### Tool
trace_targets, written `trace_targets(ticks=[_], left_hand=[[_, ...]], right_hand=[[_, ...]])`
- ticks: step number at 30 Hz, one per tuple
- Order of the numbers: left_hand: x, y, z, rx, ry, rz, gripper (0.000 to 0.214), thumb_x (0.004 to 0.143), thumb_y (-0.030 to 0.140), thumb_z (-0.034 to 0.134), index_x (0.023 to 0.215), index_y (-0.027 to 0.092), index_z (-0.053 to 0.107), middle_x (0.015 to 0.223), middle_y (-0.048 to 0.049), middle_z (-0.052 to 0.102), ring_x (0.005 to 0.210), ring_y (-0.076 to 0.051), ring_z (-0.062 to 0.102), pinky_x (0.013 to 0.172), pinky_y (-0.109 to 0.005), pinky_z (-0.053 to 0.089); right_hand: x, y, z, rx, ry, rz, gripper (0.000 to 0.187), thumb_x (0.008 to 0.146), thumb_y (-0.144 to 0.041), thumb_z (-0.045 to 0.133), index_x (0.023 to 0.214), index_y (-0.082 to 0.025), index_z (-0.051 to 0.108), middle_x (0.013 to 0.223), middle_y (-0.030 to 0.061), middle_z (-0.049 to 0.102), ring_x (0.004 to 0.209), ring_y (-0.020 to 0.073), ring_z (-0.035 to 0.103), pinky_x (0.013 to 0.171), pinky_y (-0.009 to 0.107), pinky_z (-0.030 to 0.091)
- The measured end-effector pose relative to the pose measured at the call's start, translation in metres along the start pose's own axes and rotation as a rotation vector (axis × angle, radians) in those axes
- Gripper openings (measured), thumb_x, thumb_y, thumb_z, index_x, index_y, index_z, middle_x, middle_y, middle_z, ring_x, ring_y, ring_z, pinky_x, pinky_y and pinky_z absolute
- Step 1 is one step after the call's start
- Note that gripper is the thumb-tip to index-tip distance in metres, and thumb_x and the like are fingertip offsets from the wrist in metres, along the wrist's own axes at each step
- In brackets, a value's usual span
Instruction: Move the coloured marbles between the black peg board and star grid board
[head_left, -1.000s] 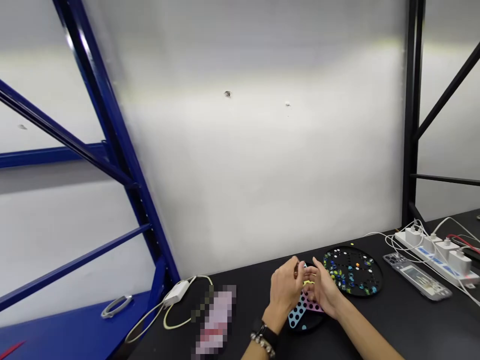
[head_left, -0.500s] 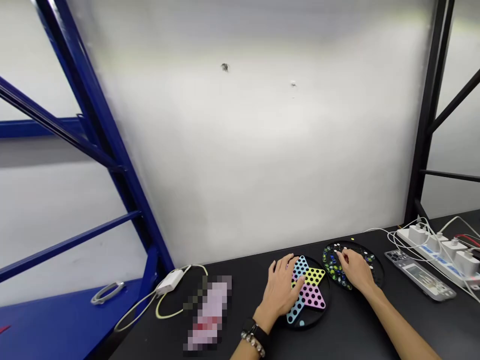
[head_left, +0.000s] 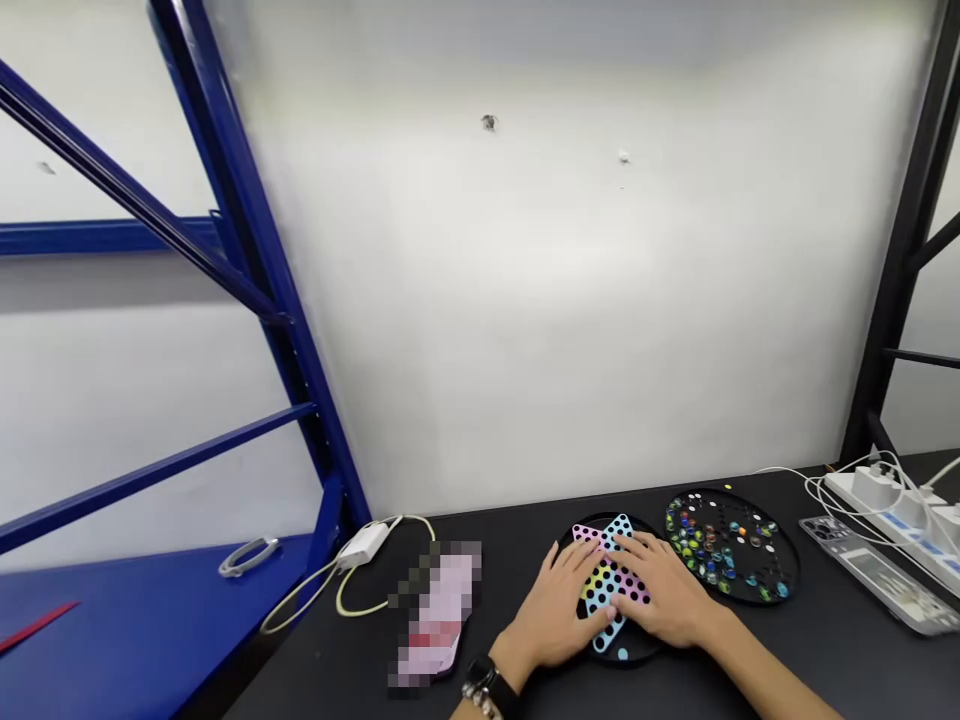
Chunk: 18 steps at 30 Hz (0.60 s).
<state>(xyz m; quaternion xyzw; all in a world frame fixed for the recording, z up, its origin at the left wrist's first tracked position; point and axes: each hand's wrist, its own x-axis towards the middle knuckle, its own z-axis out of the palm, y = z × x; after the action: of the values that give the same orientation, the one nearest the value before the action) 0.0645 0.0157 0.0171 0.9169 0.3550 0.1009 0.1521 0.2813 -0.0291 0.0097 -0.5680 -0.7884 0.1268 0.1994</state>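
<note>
A star-shaped Chinese checkers board (head_left: 620,527) with blue, pink and yellow sections full of black holes lies in a round black tray (head_left: 628,660). My left hand (head_left: 556,608) rests on its left side, fingers stretched across the surface. On the right side, my right hand (head_left: 667,590) lies with its fingers extended over the holes. Both thumbs point inward near the board's lower middle and come close together. Parts of the board are hidden beneath the hands. Just beyond my right hand, a second round black tray (head_left: 789,560) holds several coloured glass marbles (head_left: 705,548).
A phone (head_left: 874,575) and a white power strip (head_left: 911,515) with plugs and cables are at the right. Left of my hands lies a pixelated pinkish item (head_left: 442,610), near a white adapter (head_left: 364,543) with a cable. A blue frame post (head_left: 300,330) rises at left.
My right hand has left the marble tray and come onto the star board. The board has turned, with pink now at the upper left. The view has shifted slightly left.
</note>
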Motion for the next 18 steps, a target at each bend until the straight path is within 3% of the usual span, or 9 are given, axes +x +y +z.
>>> trace_targets(ticks=[7, 18], left_hand=[[-0.008, 0.011, 0.007, -0.003, -0.005, -0.074, 0.06, 0.096, 0.056, 0.04, 0.151, 0.033, 0.027, 0.159, -0.0018, 0.026, 0.146, -0.029, 0.023, 0.117, -0.061, 0.012], [-0.009, 0.013, 0.009, 0.02, 0.007, -0.063, 0.059, 0.096, 0.057, 0.039, 0.15, 0.035, 0.029, 0.158, -0.001, 0.028, 0.145, -0.028, 0.025, 0.118, -0.059, 0.014]], right_hand=[[-0.006, 0.007, 0.007, 0.072, 0.049, 0.08, 0.049, 0.092, -0.048, 0.043, 0.13, -0.024, 0.061, 0.147, 0.0039, 0.049, 0.139, 0.026, 0.036, 0.117, 0.044, 0.024], [-0.012, 0.002, 0.004, 0.073, 0.056, 0.103, 0.048, 0.09, -0.045, 0.047, 0.13, -0.025, 0.062, 0.146, 0.0052, 0.05, 0.138, 0.0274, 0.037, 0.116, 0.046, 0.025]])
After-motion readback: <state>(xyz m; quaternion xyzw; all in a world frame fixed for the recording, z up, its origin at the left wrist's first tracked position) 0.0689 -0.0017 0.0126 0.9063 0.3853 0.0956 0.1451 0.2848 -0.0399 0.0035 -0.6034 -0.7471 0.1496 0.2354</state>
